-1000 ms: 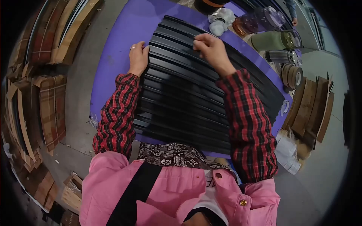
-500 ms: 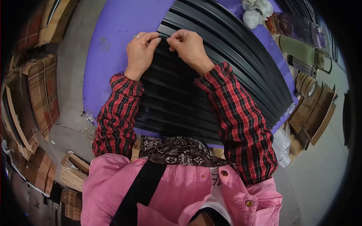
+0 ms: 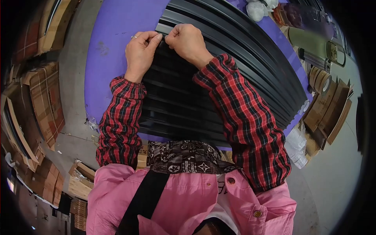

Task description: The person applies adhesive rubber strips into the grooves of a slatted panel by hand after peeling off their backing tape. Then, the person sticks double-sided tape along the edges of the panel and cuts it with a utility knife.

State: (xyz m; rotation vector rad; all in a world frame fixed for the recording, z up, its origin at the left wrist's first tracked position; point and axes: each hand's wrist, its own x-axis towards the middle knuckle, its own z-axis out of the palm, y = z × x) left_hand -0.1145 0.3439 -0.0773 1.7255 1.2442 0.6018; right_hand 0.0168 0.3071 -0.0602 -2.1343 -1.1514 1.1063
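Observation:
Several long black ribbed strips (image 3: 176,84) lie side by side across a purple-covered table (image 3: 113,47). Over their left ends, my left hand (image 3: 141,55) is closed, with thumb and index finger pinched together; a ring shows on one finger. Just to its right, my right hand (image 3: 188,43) is also closed in a pinch, its fingertips close to the left ones with a small gap between. Whatever the fingertips grip is too small and dark against the black strips to make out.
Crumpled white plastic (image 3: 256,11) sits at the table's far edge. Along the right stand a green container (image 3: 309,41), tape rolls (image 3: 320,80) and cardboard pieces (image 3: 329,111). Cardboard boxes (image 3: 45,102) line the floor on the left.
Both hands have shifted slightly left in view, and the right one has moved up a little, closer to the left. Both stay pinched.

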